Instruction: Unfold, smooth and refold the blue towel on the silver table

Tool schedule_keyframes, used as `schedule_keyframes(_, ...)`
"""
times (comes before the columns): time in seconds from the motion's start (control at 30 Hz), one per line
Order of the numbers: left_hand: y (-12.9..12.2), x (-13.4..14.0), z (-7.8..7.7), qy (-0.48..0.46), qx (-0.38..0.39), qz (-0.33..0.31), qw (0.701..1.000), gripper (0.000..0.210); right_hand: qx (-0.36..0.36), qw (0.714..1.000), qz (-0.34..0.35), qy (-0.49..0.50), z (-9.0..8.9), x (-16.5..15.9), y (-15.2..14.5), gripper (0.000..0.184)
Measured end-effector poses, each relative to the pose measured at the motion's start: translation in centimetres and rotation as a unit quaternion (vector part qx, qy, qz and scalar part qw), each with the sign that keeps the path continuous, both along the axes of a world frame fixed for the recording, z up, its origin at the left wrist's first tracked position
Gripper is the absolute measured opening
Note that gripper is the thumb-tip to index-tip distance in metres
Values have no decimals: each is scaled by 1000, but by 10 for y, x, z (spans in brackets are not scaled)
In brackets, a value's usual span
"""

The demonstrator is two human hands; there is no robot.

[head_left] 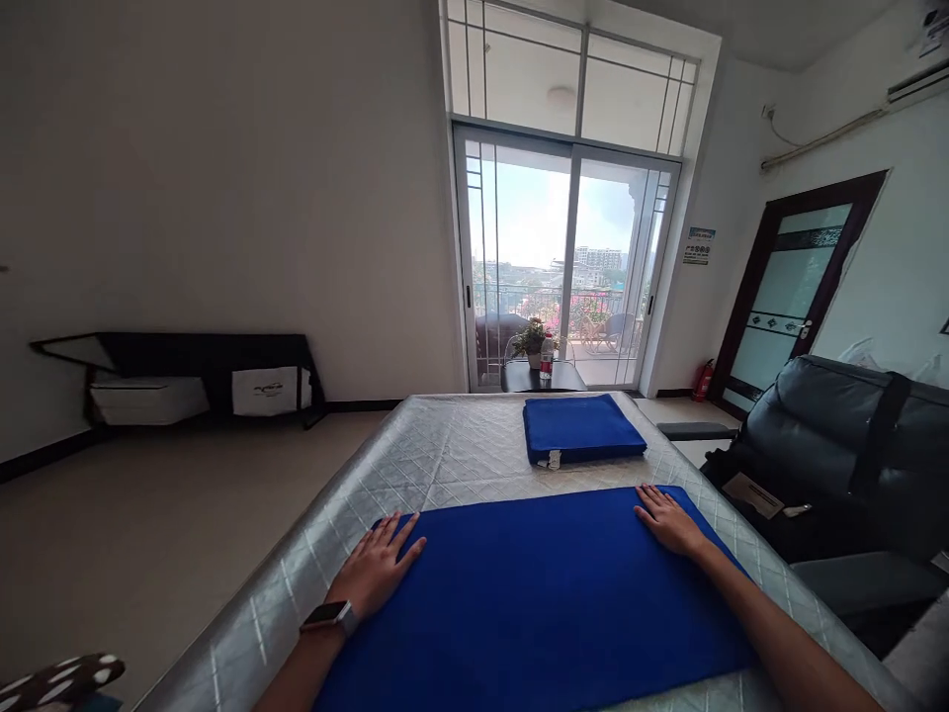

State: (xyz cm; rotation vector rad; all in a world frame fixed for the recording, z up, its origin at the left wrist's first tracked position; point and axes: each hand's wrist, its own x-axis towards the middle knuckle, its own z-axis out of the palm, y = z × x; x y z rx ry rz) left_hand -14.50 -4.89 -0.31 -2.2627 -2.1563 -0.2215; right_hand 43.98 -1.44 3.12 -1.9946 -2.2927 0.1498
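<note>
Blue cloth (535, 598) lies smooth and flat, left hand (375, 569) and right hand (668, 521) splayed near its far corners, gripping nothing.

solid royal-blue cloth (534, 603); between twelve and one o'clock from it, folded cloth (582, 425), equally blue (white tag (555, 459)); silvery diamond-patterned cover (460, 445); black armchair (805, 420), two o'clock.

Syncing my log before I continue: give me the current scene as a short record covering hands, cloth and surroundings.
Left hand: fingers spread at far left corner of the blue cloth
Right hand: flat near its far right corner
Cloth state: laid flat on quilted silver cover
Beyond cloth: blue fabric stack with white tag
Right side: black armchair
</note>
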Motion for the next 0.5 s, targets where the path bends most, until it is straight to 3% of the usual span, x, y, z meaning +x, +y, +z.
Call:
schedule_keyframes(0.2, -8, 8, 16, -27, -20, 5, 999, 67, 7, 998, -64, -8, -9, 50, 8, 75)
schedule_keyframes(0.5, -9, 10, 19, -47, -19, 9, 999, 68, 37, 993, -108, -21, -3, 54, 4, 73)
